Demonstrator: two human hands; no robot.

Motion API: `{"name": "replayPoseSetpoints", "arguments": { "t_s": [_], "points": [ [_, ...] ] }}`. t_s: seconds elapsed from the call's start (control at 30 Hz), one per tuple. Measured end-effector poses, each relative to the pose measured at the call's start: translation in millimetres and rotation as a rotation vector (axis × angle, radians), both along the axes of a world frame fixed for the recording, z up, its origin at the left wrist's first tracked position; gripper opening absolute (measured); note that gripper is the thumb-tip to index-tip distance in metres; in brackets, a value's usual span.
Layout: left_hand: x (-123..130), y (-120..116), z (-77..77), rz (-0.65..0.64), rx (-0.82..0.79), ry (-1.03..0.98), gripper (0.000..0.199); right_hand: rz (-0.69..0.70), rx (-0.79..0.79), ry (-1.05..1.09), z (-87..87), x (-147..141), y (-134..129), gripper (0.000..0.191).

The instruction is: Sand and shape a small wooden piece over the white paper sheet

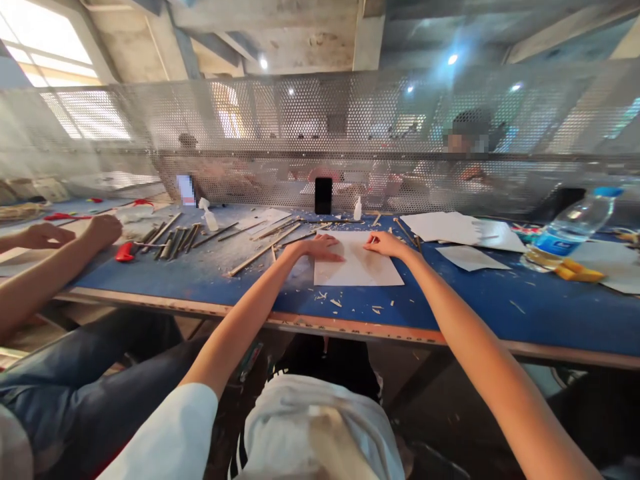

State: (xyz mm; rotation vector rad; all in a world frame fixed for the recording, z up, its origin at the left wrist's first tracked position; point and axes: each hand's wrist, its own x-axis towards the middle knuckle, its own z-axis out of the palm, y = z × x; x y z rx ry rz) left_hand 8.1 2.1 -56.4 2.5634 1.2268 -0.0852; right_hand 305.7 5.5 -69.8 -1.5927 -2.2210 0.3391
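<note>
Hands point(323, 248) point(384, 245) rest open, palms down, on a white paper sheet point(357, 267).

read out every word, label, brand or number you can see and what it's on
Nothing can be read for certain.
Blue label on the plastic water bottle: too small and blurred to read.
Lettering along the front edge of the blue workbench: too blurred to read.

You can read nothing here: the blue label point(559, 243) on the water bottle point(580, 217) and the marks along the tabletop edge point(350, 328) are too blurred.
</note>
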Motion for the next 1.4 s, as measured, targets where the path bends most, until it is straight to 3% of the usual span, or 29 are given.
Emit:
{"name": "replayPoseSetpoints", "arguments": {
  "t_s": [0.33, 1.13, 1.4],
  "points": [
    [0.5, 1.1, -1.2, -0.004, 0.032, 0.026, 0.126, 0.004, -0.004, -0.013, 1.1, 0.3, 0.9, 0.016],
    [3.5, 3.9, -3.1, -0.014, 0.038, 0.036, 0.114, -0.006, -0.009, 0.067, 3.0, -1.3, -4.5, 0.021],
    [1.6, 5.3, -2.4, -0.002, 0.015, 0.028, 0.121, -0.030, -0.027, 0.121, 4.4, -2.0, -6.8, 0.018]
  ]
}}
